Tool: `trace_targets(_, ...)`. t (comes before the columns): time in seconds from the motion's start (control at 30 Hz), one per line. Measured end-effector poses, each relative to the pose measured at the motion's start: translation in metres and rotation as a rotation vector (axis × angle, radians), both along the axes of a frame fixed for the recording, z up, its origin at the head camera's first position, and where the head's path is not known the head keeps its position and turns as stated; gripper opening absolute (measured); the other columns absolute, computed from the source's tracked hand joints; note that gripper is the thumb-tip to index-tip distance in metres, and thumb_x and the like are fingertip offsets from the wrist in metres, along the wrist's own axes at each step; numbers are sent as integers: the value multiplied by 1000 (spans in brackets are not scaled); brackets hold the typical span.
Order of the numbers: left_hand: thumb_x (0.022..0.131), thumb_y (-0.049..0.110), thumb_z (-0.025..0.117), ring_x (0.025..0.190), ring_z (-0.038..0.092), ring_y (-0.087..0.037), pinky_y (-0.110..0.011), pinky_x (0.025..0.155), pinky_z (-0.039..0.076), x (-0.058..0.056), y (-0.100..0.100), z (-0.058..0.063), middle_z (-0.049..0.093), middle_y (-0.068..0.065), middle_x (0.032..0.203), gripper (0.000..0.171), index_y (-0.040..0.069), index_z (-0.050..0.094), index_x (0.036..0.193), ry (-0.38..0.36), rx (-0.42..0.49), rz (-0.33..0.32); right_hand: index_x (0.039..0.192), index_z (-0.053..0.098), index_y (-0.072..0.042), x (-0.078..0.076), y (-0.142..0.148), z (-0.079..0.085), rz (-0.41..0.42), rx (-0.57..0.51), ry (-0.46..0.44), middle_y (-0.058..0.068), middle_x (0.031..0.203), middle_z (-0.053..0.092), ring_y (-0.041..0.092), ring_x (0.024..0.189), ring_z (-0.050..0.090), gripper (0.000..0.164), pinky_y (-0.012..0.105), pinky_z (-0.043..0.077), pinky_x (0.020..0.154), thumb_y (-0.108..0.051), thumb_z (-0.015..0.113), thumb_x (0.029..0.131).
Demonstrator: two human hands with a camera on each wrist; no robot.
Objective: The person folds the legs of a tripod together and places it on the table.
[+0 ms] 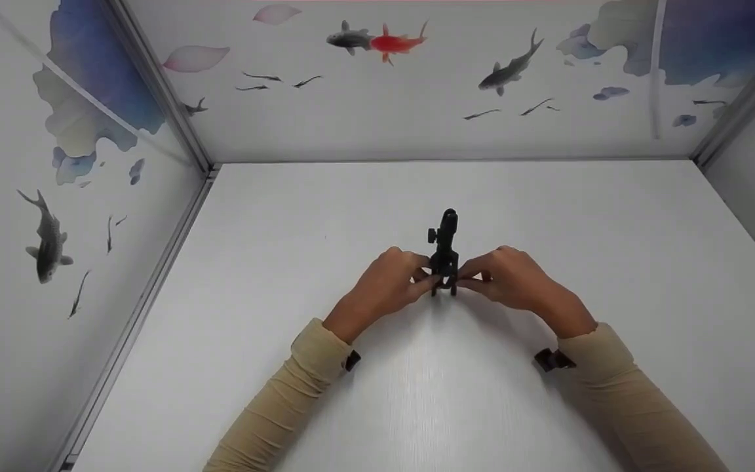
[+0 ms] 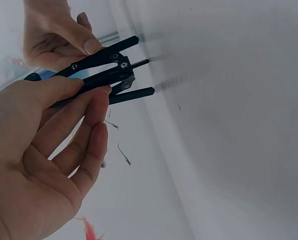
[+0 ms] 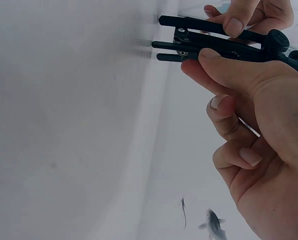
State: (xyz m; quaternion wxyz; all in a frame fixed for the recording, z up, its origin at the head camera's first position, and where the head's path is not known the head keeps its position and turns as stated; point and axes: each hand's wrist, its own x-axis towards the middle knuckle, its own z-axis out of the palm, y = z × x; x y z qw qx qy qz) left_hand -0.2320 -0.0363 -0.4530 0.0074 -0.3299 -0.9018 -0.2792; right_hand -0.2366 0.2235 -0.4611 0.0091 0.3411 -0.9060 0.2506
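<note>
A small black tripod (image 1: pixel 444 246) stands upright near the middle of the table, its legs close together and pointing down. My left hand (image 1: pixel 387 282) pinches a leg from the left between thumb and fingertips. From the other side, my right hand (image 1: pixel 512 278) pinches another leg with thumb and forefinger. In the left wrist view the leg tips (image 2: pixel 148 91) are spread slightly around a hinged middle brace (image 2: pixel 123 66). A round knob (image 3: pixel 277 41) shows at the upper part of the tripod in the right wrist view.
The white tabletop (image 1: pixel 272 262) lies under both arms. White panels printed with fish (image 1: pixel 397 43) enclose it at the back and sides, with a grey metal rail (image 1: pixel 154 252) along the left edge. Black devices (image 1: pixel 553 360) sit at both wrists.
</note>
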Motion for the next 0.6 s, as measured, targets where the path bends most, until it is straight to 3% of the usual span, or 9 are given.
trace_targets(0.23,104,16,74,97,80,-19,-22,70,47,-2,-3,1,85,-7,99,19,6,84,117,-53,41,-41,108,88,-23,3,-5,-4,-41,19,74,-10,93,84,4,71,68,14,27,52,64,-17,85,96)
trace_targets(0.47,103,14,74,80,73,-5,-17,60,41,-6,-3,-1,85,-7,101,17,6,85,113,-96,97,-58,108,88,-20,6,-7,-5,-53,16,117,-6,92,85,6,71,68,14,28,53,65,-16,86,95)
trace_targets(0.6,103,15,75,81,73,-5,-17,61,41,-5,-5,-1,85,-7,101,17,6,85,113,-100,106,-53,108,88,-19,5,-9,-5,-43,18,127,-5,92,85,6,66,62,14,27,50,62,-16,86,95)
